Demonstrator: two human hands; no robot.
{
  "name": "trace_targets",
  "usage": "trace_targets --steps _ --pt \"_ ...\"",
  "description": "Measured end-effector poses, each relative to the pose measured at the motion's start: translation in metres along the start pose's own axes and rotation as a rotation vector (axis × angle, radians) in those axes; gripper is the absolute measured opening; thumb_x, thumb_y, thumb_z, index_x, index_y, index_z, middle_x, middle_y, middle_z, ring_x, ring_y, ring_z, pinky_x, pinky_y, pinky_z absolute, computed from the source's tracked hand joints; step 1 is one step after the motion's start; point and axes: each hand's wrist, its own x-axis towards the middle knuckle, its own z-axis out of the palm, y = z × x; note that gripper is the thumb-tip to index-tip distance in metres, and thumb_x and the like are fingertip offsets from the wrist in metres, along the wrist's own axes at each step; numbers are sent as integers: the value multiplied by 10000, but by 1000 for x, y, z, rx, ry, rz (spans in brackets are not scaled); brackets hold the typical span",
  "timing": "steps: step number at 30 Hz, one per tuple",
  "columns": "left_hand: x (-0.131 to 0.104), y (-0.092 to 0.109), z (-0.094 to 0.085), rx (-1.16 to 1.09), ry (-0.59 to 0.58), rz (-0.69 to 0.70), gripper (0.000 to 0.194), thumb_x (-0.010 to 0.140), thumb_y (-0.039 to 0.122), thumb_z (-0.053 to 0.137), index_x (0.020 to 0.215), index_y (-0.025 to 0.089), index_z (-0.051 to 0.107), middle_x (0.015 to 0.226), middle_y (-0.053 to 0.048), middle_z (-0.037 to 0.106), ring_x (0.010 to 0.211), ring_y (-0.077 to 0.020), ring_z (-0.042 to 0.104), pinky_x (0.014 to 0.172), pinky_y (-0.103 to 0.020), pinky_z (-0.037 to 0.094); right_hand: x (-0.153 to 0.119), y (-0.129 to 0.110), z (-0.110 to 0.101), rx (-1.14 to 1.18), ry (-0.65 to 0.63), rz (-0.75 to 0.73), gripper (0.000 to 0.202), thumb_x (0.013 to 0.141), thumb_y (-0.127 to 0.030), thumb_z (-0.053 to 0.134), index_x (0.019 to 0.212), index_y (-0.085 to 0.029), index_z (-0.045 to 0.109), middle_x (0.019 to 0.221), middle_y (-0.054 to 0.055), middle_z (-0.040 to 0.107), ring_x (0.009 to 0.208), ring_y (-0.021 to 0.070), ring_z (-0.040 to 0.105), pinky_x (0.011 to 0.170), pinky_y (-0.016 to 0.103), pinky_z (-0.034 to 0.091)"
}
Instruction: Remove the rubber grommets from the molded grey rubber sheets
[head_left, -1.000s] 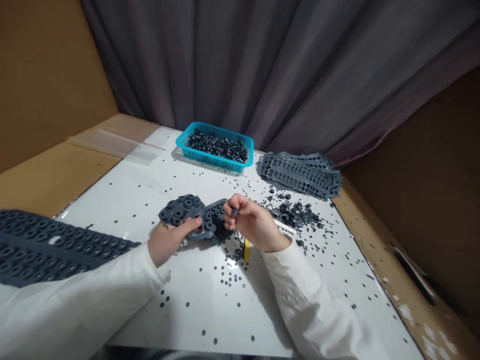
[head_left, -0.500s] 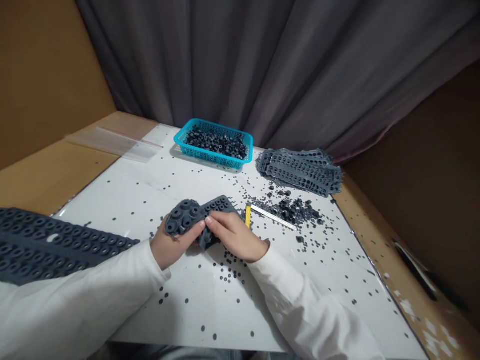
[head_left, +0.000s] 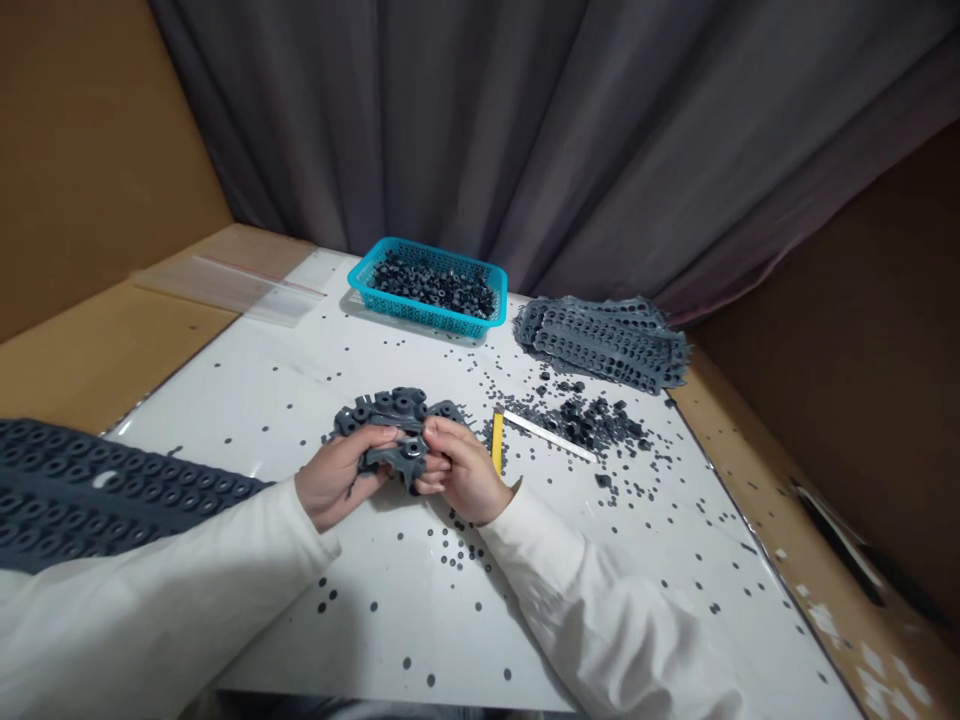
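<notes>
Between my hands, just above the white tabletop, is a bent dark grey molded rubber sheet (head_left: pixel 390 408) studded with raised rings. My left hand (head_left: pixel 341 478) is closed on its left part, thumb on top. The fingers of my right hand (head_left: pixel 465 465) pinch the sheet's right side, close to a ring at its near edge. My fingers and the folds hide part of the sheet. To the left, partly under my left sleeve, lies a larger uncut-looking ringed rubber sheet (head_left: pixel 112 495).
A blue basket (head_left: pixel 427 322) full of small dark rubber parts stands at the back. Right of it lies a stack of perforated rubber sheets (head_left: pixel 604 343). Loose parts (head_left: pixel 600 425), a yellow-and-white tool (head_left: pixel 547 435), scattered discs and a clear plastic bag (head_left: pixel 240 280) lie about.
The sheet between my hands has been turned and folded, its ringed part now lying across the top. My right hand has shifted slightly left and its fingers now curl under the sheet's edge.
</notes>
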Motion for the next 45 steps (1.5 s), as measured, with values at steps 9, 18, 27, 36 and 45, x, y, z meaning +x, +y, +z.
trace_targets --steps 9,18,27,36,45 --pt "-14 20 3 22 29 14 311 537 157 704 335 164 467 446 3 514 519 -117 524 502 -201 469 -1 -28 -16 5 -15 -112 288 766 -316 460 571 -192 287 501 -77 204 424 63 142 418 187 168" --pt "-10 4 -9 476 78 451 268 662 267 711 467 176 553 512 32 505 550 -102 482 601 -177 440 -18 -39 24 -1095 172 -250 124 783 -121 386 706 -178 466 635 -21 442 608 110 402 598 237 305" --pt "-12 4 -3 562 81 518 162 614 211 736 516 186 609 537 19 566 564 -126 511 577 -200 441 -19 -31 31 -1448 31 -287 230 898 -328 381 710 -197 371 662 -4 453 607 128 417 589 244 310" --pt "-20 16 10 126 -113 -82 377 567 194 767 433 183 415 307 104 281 288 -25 264 344 -168 278 -11 -24 17 -864 -99 -164 249 882 -338 429 690 -179 419 634 -33 373 601 101 359 590 228 294" --pt "-25 30 -1 -161 -129 -29 220 575 35 552 466 161 408 319 112 314 238 26 163 394 -167 360 7 -22 0 163 14 -232 302 782 -255 486 572 -177 284 588 -49 228 502 84 209 506 209 233"
